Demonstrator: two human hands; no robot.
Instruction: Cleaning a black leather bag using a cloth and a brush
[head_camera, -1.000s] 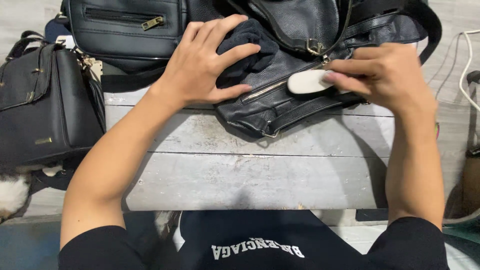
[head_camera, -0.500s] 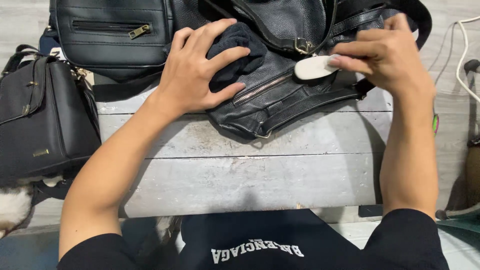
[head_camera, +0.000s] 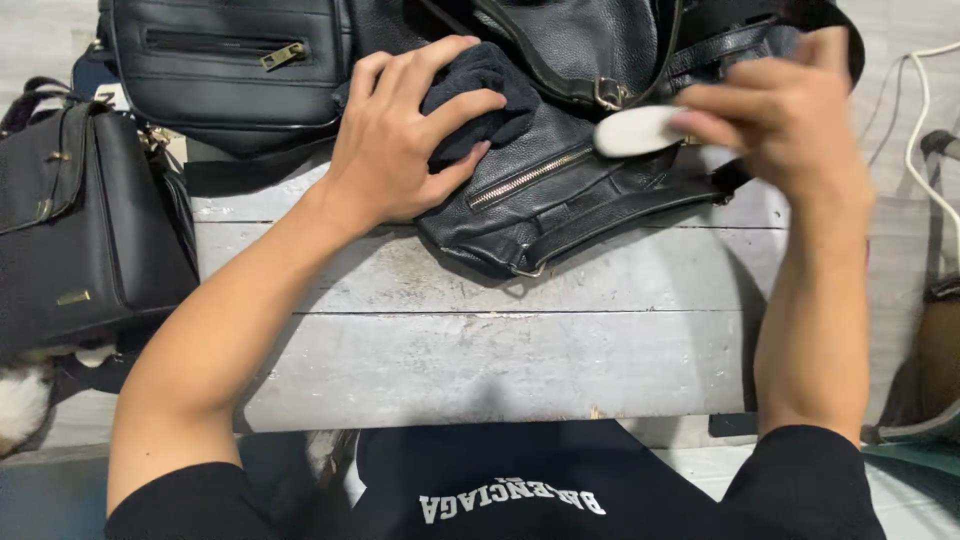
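Note:
A black leather bag with a metal zip lies on a worn grey wooden bench. My left hand presses a dark cloth against the bag's upper left part, fingers spread over it. My right hand pinches a small white oval pad and holds it on the bag just above the zip, near a metal ring.
A second black bag with a zipped pocket lies at the back left. A boxy black handbag stands left of the bench. A white cable runs down the right side. A white furry animal shows at the lower left.
My right hand has slid the white pad up and to the right along the bag. My left hand and the cloth stay almost in place.

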